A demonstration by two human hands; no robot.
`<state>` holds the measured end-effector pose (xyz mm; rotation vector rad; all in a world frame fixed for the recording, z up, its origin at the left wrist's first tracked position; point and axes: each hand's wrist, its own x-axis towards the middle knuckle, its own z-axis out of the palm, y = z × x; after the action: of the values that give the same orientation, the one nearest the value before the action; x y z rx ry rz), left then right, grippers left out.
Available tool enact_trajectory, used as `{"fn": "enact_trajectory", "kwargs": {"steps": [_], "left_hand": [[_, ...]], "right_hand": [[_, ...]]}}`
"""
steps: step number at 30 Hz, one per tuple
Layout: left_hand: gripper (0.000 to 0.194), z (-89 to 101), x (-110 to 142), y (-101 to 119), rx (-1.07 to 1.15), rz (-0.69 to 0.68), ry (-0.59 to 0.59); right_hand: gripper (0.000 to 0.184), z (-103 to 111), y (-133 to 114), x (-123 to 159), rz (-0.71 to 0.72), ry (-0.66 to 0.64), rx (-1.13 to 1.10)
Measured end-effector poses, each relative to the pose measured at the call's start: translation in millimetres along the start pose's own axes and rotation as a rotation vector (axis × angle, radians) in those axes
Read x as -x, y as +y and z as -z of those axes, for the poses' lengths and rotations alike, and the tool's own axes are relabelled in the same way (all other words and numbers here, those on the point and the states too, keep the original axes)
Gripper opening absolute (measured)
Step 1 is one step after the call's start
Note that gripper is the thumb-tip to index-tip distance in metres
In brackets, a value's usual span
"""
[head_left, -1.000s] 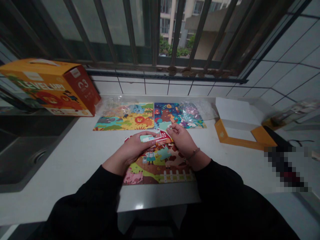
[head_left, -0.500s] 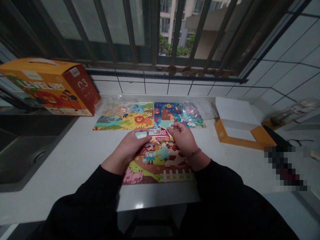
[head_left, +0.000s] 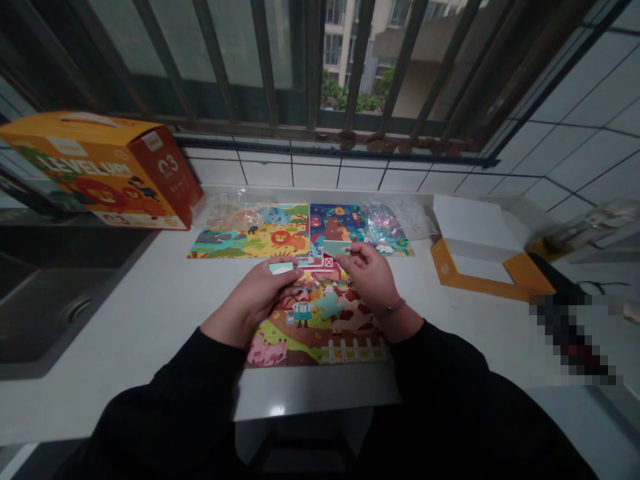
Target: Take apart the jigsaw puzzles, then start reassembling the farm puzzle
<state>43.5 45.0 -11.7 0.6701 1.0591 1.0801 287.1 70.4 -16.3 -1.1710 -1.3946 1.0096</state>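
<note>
A farm jigsaw puzzle (head_left: pixel 300 343) with a pig, a cow, a farmer and a white fence lies on the counter before me. My left hand (head_left: pixel 263 287) is closed on a pale puzzle piece (head_left: pixel 281 268) at the puzzle's upper left. Pinched in my right hand (head_left: pixel 369 273) is a light green puzzle piece (head_left: pixel 334 247), held over the top edge beside the red barn. One loose green puzzle piece (head_left: pixel 328 305) rests on the picture between the farmer and the cow. My fingers cover parts of both held pieces.
Behind the farm puzzle lie a lion puzzle (head_left: pixel 235 243) and a dark blue night puzzle (head_left: pixel 335 223), partly under clear plastic bags (head_left: pixel 400 220). An orange box (head_left: pixel 100 173) stands at the left by the sink (head_left: pixel 30 320). On the right is an opened orange-and-white box (head_left: pixel 485 267).
My right hand has turned the green piece slightly, so it now looks flatter and wider. My left hand has barely moved. The view has shifted a little.
</note>
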Motion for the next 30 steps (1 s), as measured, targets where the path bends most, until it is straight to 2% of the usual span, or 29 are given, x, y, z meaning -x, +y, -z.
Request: {"fn": "enact_trajectory", "kwargs": {"steps": [3, 5, 8, 11, 16, 20, 23, 26, 30], "left_hand": [[0.045, 2.3, 0.0, 1.9, 0.004, 0.033, -0.018], [0.046, 2.1, 0.2, 1.9, 0.001, 0.009, -0.002], [0.052, -2.2, 0.6, -0.3, -0.017, -0.064, 0.052], [0.054, -9.0, 2.8, -2.8, -0.048, -0.096, 0.045], [0.052, -16.6, 9.8, -3.6, -0.219, -0.126, -0.019], [0.048, -19.3, 12.3, -4.3, -0.362, -0.179, -0.024], [0.047, -20.6, 12.4, -3.6, -0.447, -0.191, -0.030], [0.048, -20.3, 12.4, -0.5, -0.570, -0.197, -0.049], [0.043, -19.7, 14.6, 4.3, -0.732, -0.252, -0.064]], "right_hand": [[0.038, 1.6, -7.0, 2.9, 0.069, 0.012, -0.008], [0.035, 1.8, -10.5, 4.0, 0.086, 0.028, -0.036], [0.038, -0.2, -11.4, 4.4, 0.032, 0.002, -0.135], [0.043, -4.6, -8.9, 5.5, -0.039, -0.036, -0.159], [0.042, -11.6, -6.9, 8.7, -0.033, -0.028, -0.103], [0.040, -14.4, -4.8, 8.3, -0.018, -0.056, -0.050], [0.046, -14.7, -1.8, 7.0, -0.030, -0.066, -0.053], [0.055, -14.7, -0.1, 7.4, -0.072, -0.060, -0.101], [0.059, -16.2, 0.5, 9.3, -0.230, -0.094, -0.247]]}}
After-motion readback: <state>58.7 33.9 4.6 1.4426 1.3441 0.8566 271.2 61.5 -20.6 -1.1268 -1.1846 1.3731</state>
